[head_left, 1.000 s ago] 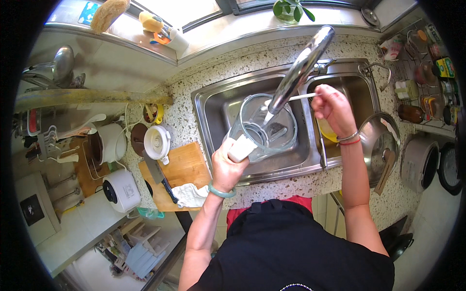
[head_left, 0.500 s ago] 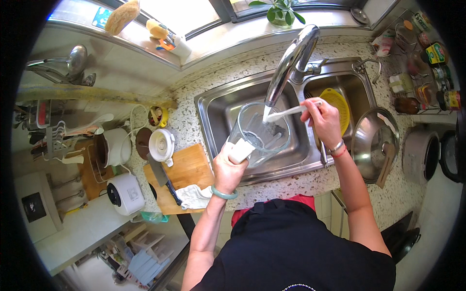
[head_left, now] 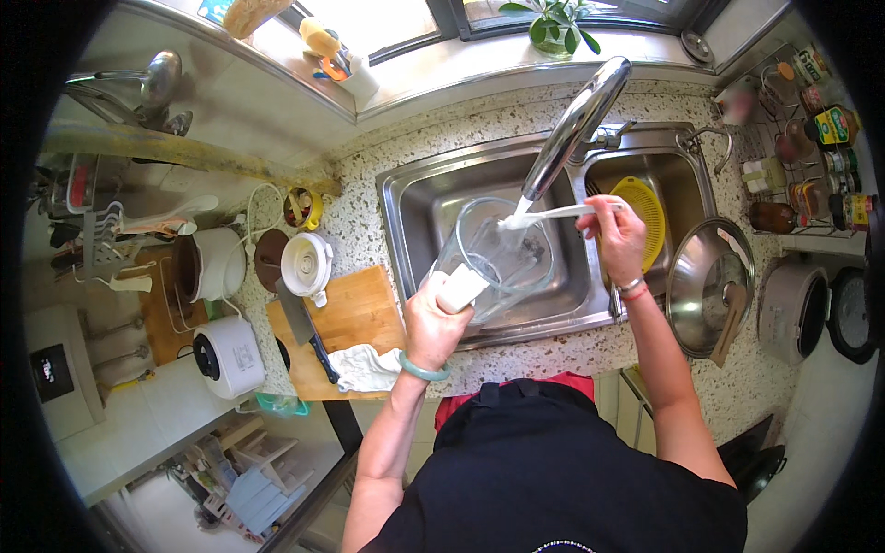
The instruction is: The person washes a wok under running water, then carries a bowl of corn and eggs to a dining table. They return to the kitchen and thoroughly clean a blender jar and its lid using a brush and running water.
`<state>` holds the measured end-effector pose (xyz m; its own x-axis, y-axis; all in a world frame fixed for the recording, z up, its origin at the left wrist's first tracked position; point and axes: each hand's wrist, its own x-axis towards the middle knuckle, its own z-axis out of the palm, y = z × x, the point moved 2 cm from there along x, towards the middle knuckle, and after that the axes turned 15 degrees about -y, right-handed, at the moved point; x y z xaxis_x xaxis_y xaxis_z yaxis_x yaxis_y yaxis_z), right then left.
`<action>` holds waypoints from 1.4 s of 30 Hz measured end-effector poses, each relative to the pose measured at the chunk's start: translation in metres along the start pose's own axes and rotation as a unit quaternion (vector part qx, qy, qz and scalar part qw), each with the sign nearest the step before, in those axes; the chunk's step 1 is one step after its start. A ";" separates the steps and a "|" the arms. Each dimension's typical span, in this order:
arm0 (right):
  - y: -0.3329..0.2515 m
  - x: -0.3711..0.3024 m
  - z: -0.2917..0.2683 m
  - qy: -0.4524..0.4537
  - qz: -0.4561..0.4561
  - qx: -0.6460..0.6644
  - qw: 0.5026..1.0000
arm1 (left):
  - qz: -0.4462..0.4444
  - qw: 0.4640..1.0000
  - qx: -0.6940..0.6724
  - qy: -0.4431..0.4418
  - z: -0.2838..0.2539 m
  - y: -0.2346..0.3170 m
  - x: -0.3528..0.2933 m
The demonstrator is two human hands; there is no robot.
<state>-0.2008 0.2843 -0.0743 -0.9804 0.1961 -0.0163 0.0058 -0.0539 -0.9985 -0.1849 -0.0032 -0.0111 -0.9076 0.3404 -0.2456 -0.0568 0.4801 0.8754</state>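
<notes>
Clock centred on the glass jug [head_left: 535, 276]; 12 toward the window.

Containers: jug held tilted over the left basin [head_left: 419, 207], mouth up under the tap [head_left: 576, 124]. Water falls from the spout at 1 o'clock, to the jug mouth; level inside cannot be read through the glass. Right basin [head_left: 687, 180], 2 o'clock: yellow colander [head_left: 653, 219]; contents, if any, not readable. Yellow cup [head_left: 314, 210], between 9 and 10: small mixed items inside. Glass vase [head_left: 551, 41], 12, on the sill: leafy plant.

Hands: apart from each other. Left hand [head_left: 435, 324] clamped round the jug's white handle [head_left: 462, 289], at 8. Right hand [head_left: 618, 241], between 2 and 3, pinches a white brush [head_left: 558, 214], its head at the jug mouth, in or beside the stream.

Edges and room: basin steel shows between jug and far wall, 10 to 12. Sink divider at 3, below the right hand. Front sink rim at 6, near the jug; a strip of speckled worktop [head_left: 516, 366] runs beyond it. Cutting board [head_left: 364, 300] at 8, its right edge near the sink, bearing a knife [head_left: 309, 332] and white cloth [head_left: 367, 369].
</notes>
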 end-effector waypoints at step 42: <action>-0.042 0.040 0.038 -0.204 0.148 0.149 0.956 | 0.002 0.995 -0.053 -0.085 0.011 -0.007 0.010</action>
<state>-0.2481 0.2574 -0.0310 -0.9400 -0.2662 -0.2133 0.2979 -0.3360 -0.8935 -0.1894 0.0058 -0.0239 -0.8255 0.4776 -0.3007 -0.1055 0.3928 0.9135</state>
